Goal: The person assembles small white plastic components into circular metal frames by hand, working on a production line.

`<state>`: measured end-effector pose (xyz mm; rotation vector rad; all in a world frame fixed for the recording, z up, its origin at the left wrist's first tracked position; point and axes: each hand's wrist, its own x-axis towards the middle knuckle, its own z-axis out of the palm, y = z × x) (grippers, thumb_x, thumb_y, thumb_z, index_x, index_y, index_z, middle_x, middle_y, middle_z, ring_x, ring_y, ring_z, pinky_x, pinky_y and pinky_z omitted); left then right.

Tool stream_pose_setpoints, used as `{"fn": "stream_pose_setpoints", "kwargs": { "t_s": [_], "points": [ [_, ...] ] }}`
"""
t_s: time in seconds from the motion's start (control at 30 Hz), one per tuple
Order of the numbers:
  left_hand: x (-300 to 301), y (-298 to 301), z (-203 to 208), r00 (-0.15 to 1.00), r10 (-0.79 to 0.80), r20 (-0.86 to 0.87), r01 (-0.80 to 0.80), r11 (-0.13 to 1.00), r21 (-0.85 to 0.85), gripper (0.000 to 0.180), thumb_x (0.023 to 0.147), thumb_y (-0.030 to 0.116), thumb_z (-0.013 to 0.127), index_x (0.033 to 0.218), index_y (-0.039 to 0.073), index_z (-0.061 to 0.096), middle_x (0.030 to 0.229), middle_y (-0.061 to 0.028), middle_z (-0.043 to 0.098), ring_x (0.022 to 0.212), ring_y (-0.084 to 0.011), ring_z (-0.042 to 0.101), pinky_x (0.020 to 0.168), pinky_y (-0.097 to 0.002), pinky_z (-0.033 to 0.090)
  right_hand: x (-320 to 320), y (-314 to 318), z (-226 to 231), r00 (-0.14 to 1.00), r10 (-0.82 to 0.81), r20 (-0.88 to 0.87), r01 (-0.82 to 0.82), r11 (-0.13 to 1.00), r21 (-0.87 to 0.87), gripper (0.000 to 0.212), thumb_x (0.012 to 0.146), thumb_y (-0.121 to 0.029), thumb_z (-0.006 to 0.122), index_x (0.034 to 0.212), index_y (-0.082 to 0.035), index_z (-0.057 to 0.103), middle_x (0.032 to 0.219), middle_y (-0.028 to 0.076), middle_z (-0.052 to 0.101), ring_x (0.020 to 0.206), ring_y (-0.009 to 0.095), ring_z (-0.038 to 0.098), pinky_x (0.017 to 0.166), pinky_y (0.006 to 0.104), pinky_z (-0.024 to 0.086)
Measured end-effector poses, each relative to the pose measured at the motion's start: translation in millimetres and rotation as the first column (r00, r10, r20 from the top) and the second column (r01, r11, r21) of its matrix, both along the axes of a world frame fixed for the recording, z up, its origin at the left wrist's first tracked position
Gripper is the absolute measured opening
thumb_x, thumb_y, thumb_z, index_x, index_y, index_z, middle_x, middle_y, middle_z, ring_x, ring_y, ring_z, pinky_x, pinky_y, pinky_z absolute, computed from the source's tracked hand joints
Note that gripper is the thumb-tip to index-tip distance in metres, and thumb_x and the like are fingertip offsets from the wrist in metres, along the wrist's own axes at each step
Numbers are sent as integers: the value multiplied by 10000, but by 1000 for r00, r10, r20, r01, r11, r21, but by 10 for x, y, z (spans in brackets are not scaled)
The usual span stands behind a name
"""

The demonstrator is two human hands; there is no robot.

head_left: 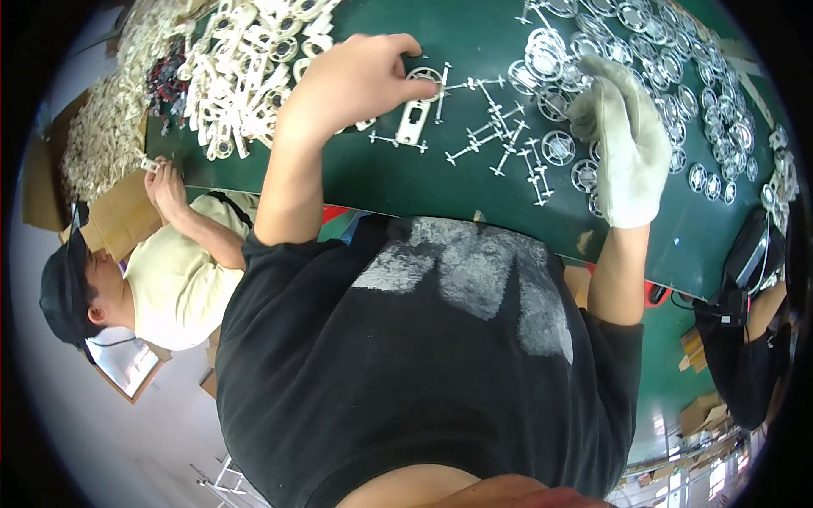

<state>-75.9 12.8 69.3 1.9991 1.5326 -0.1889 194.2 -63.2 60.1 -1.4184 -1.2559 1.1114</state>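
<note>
My bare left hand (pixel 360 85) hovers over a cream plastic part with a round ring end (pixel 412 124), which lies on the green table. Its thumb crosses the ring, and the fingers are apart from the thumb with nothing seen between them. Thin silvery rods with small crosspieces (pixel 511 146) lie scattered to the right of that part. My right hand (pixel 627 140), in a pale work glove, reaches over silver spoked wheel-like rings (pixel 546 55). Its fingers are stretched out and parted; the rings under the palm are partly hidden.
A big heap of cream plastic parts (pixel 246 72) covers the table's left, with dark red and black pieces (pixel 168 80) beside it. More silver rings (pixel 728 127) spread far right. At left, a person in a cap (pixel 165 190) holds a small pale part; another person's arm shows at right.
</note>
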Motion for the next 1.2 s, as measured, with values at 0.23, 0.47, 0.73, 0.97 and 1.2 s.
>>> {"fn": "stream_pose_setpoints", "kwargs": {
  "t_s": [0.23, 0.47, 0.73, 0.97, 1.2],
  "points": [
    [-39, -104, 74, 747, 336, 574, -291, 941, -172, 272, 914, 157, 770, 1113, -15, 699, 841, -40, 748, 745, -80, 678, 641, -214, 524, -101, -35, -66, 916, 156, 369, -200, 976, 83, 564, 800, -331, 827, 1281, -86, 663, 986, 71, 732, 862, 194, 702, 799, 334, 560],
    [846, -530, -131, 449, 17, 893, -294, 947, 129, 478, 860, 11, 782, 1275, -3, 544, 1143, -83, 669, 789, -83, 677, 638, -222, 531, -39, -55, -232, 868, 33, 496, -72, 996, 61, 347, 879, -256, 771, 1146, -73, 646, 971, 133, 707, 892, 292, 719, 782, 373, 577],
    [1110, -832, -502, 900, -371, 227, 195, 811, 552, 433, 728, 336, 841, 1089, 161, 679, 1053, 24, 667, 926, -198, 656, 753, -344, 535, 244, 57, -160, 914, -397, 79, 392, 917, 71, 244, 923, -164, 741, 1119, -20, 721, 760, -49, 621, 596, 5, 484, 537, 181, 360],
    [1031, -708, -475, 829, -263, 494, 14, 892, 453, 319, 892, 201, 742, 1145, 70, 596, 1057, -124, 597, 870, -338, 671, 707, -426, 557, 211, 80, -58, 949, -128, 290, 148, 988, -50, 281, 917, -204, 753, 1127, -19, 725, 876, -23, 702, 772, 32, 582, 708, 217, 486],
    [716, -494, -173, 657, -199, 728, -225, 869, 440, 106, 946, 39, 676, 1052, 31, 679, 867, -61, 676, 634, -164, 629, 580, -283, 495, 47, 40, 60, 789, 290, 542, -160, 948, -275, 345, 904, -322, 704, 1135, -65, 717, 819, 187, 710, 723, 307, 716, 699, 360, 549]
  ]
}}
